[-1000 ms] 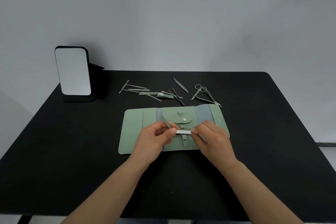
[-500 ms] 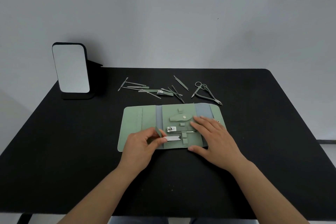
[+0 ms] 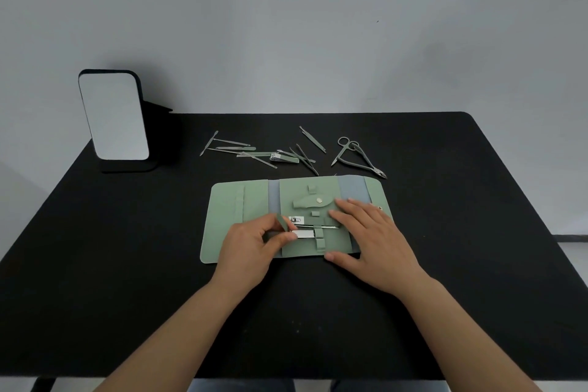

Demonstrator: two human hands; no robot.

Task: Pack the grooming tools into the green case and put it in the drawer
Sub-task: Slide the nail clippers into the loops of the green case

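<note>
Slid under its strap, nail clipper (image 3: 304,234) meets left hand (image 3: 251,245).

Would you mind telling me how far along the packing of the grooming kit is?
Early on. The green case lies open on the table with one nail clipper strapped in. The left hand is sliding a second clipper under the strap while the right hand steadies the case. The scissors, nippers and loose tools remain unpacked.
</note>
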